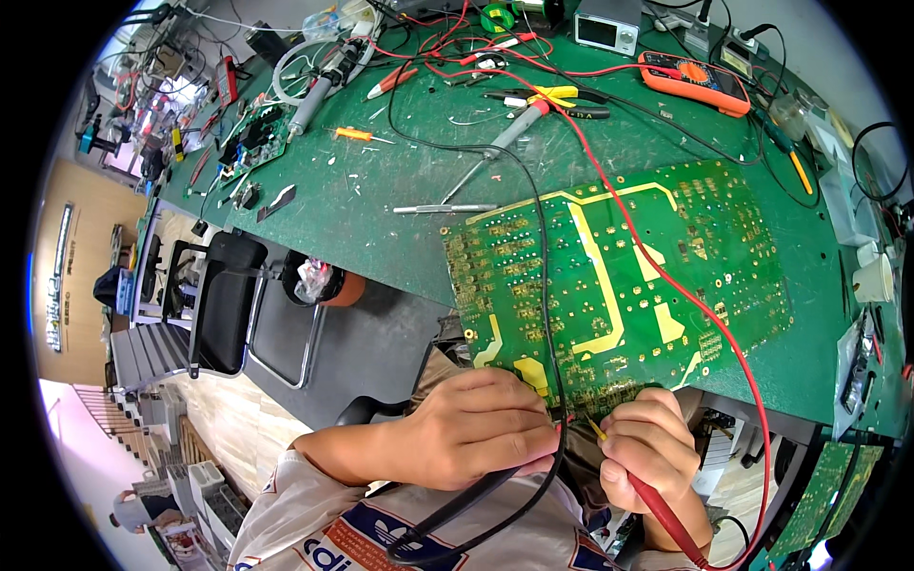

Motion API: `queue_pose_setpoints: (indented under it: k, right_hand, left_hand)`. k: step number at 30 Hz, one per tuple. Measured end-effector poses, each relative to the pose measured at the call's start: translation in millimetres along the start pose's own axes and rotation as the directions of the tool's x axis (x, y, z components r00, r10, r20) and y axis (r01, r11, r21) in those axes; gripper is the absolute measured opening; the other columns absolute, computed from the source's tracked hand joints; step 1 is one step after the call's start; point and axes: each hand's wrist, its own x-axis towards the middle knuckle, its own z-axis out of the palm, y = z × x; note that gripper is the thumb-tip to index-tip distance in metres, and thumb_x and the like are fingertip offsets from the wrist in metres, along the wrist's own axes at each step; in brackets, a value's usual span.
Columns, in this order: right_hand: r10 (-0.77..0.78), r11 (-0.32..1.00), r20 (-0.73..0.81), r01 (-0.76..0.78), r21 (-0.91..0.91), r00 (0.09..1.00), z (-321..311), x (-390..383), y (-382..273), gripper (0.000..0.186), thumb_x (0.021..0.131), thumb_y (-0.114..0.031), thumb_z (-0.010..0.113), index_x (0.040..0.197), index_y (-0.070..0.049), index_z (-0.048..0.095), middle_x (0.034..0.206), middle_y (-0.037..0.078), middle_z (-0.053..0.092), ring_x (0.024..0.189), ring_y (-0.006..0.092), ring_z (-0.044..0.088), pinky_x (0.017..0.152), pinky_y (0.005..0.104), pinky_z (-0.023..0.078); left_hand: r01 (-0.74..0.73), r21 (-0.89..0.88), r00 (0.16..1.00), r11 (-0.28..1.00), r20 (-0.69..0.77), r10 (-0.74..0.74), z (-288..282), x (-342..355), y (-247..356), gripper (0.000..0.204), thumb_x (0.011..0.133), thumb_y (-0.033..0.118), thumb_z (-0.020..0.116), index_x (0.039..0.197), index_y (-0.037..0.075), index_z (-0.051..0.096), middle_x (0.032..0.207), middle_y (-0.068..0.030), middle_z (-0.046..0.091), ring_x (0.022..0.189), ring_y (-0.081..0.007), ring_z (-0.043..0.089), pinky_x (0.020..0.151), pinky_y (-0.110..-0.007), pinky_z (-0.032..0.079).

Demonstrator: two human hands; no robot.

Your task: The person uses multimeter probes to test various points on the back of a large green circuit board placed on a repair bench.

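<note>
One black probe point(466, 502) is gripped in my left hand point(486, 428) and a red probe point(659, 504) in my right hand point(652, 445), both clenched at the near edge of the green board point(630, 305), though I cannot tell whether either probe touches it. The board lies at the front of the desk point(371, 219), with the black lead point(546, 295) and red lead point(705, 306) trailing across it. Beyond it lie a metal rod point(446, 208), a screwdriver point(519, 130), pliers point(562, 93) and an orange multimeter point(698, 84).
</note>
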Motion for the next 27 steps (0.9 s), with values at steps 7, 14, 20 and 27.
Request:
queue_pose_setpoints:
  k: [7,14,20,27]
  right_hand:
    - [0.011,0.999,0.008,-0.011,0.041,1.0,-6.1,-5.2,6.7,0.018,0.086,-0.015,0.077,0.088,-0.002,0.066,0.081,0.012,0.068,0.078,0.0297,0.068,0.068,0.0429,0.053]
    - [-0.02,0.993,0.009,0.019,0.117,1.0,-3.6,-5.7,13.4,0.023,0.082,-0.015,0.081,0.092,0.001,0.068,0.081,0.012,0.067,0.075,0.0298,0.068,0.067,0.0417,0.052]
    - [-0.007,0.99,0.005,0.006,0.138,1.0,-5.4,-8.3,14.4,0.023,0.083,-0.014,0.08,0.094,0.001,0.066,0.08,0.012,0.068,0.073,0.0297,0.069,0.065,0.0406,0.052]
    - [-0.023,0.986,-0.023,0.027,0.166,0.999,-3.1,-9.9,16.8,0.026,0.085,-0.014,0.08,0.1,0.001,0.066,0.081,0.013,0.068,0.074,0.0295,0.069,0.065,0.04,0.052]
  left_hand:
    - [-0.004,-0.047,1.0,0.999,0.018,0.005,0.6,2.4,-5.3,0.031,0.077,0.013,0.084,0.101,0.001,0.069,0.09,-0.0087,0.071,0.087,-0.0266,0.07,0.076,-0.037,0.056]
    - [0.022,-0.027,1.0,0.999,0.001,-0.022,1.9,-0.1,-3.4,0.022,0.081,0.019,0.083,0.089,0.004,0.068,0.081,-0.0079,0.072,0.083,-0.0254,0.071,0.073,-0.036,0.056]
    - [-0.008,-0.042,1.0,0.999,-0.005,0.008,4.5,0.2,-8.3,0.021,0.082,0.018,0.082,0.089,0.003,0.068,0.079,-0.008,0.072,0.079,-0.0248,0.071,0.071,-0.036,0.056]
    - [-0.024,-0.047,1.0,0.999,-0.021,0.023,5.2,-0.2,-10.3,0.02,0.083,0.017,0.082,0.088,0.004,0.068,0.078,-0.0077,0.072,0.078,-0.0245,0.071,0.07,-0.035,0.055]
